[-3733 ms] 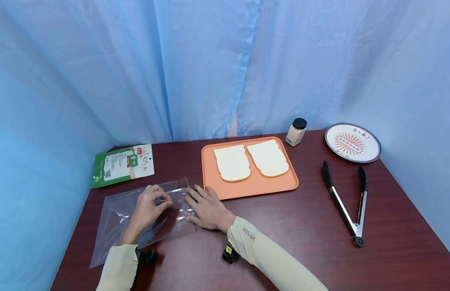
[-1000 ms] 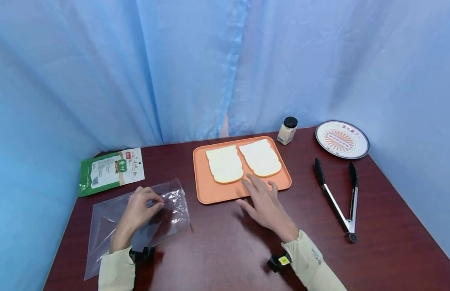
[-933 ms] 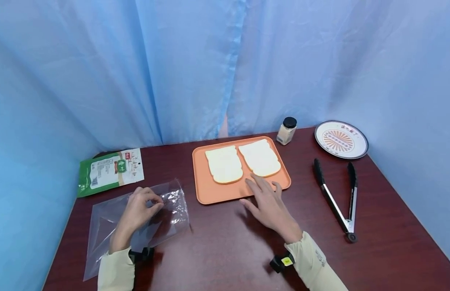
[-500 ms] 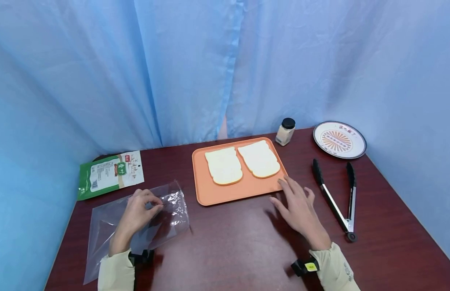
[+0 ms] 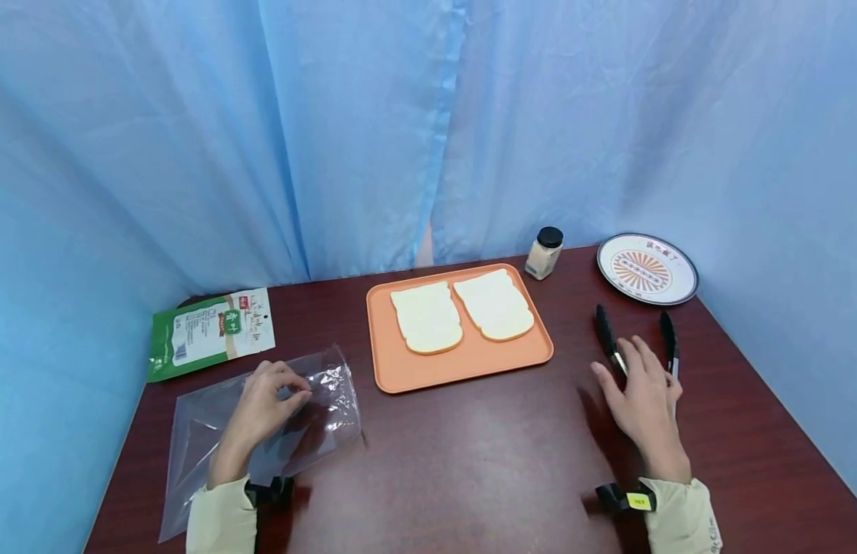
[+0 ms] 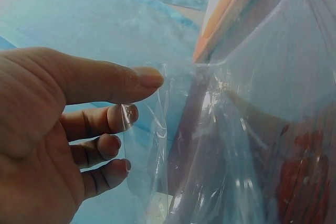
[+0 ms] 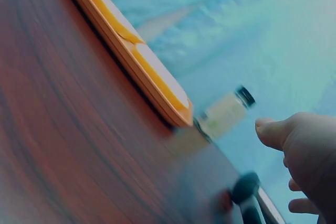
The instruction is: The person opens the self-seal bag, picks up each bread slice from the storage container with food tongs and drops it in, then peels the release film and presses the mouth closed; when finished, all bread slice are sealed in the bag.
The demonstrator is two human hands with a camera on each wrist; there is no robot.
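My left hand (image 5: 265,404) pinches the upper layer of a clear plastic bag (image 5: 186,442) between thumb and forefinger. In the left wrist view the bag's film (image 6: 220,145) rises from the thumb tip (image 6: 149,77), while the other fingers are loosely bent. My right hand (image 5: 643,400), fingers spread and relaxed, is over the kitchen tongs (image 5: 604,327) and hides their middle and hinge in the head view. In the right wrist view the thumb (image 7: 273,132) stands apart from the black tong tips (image 7: 245,187), with nothing in its grip.
An orange tray (image 5: 463,369) with two bread slices (image 5: 428,317) lies at the middle back. Behind its right corner stands a black-capped jar (image 5: 542,254); a patterned plate (image 5: 681,281) is farther right. A green-and-white packet (image 5: 214,331) lies at the left, before blue curtains (image 5: 373,138).
My right hand has left the bag's edge and moved right, past the tray's front, to above the tongs. The left hand keeps its pinch on the bag, almost still.
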